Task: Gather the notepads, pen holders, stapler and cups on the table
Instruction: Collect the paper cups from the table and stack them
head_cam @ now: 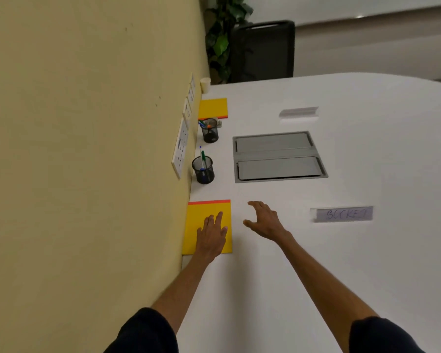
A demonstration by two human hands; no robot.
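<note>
L hand (pixel 211 235) lies flat on near pad (pixel 204 212), fingers straight and slightly spread, palm down, not gripping. The pad is yellow w/ an orange strip on its far edge and sits on the table (pixel 316 263) tight against the wall (pixel 87 149).

R hand (pixel 264 220) is just right of the pad, apart from it. Fingers are spread and loosely bent, thumb out, holding nothing. Can't tell if it touches the tabletop.

Along the wall going away from me:
- near holder (pixel 203 169): black mesh, upright, w/ a green pen (pixel 203 159) and a blue one inside.
- far holder (pixel 210 130): black mesh, upright, a few pens inside.
- small pale item just behind it, too blurred to ID.
- far pad (pixel 212 108): yellow, orange strip on its near edge.
- cup (pixel 205 84): pale, upright at the table's far corner by the wall.

Mid-table there's a grey flap hatch (pixel 278 155), shut. A taped label (pixel 344 214) reading "SOCKET" is right of R hand, and a 2nd label (pixel 299 112) beyond the hatch is unreadable. Wall outlets (pixel 180 149) sit beside the holders. Dark chair (pixel 262 50) and plant (pixel 222 39) past the far end.
</note>
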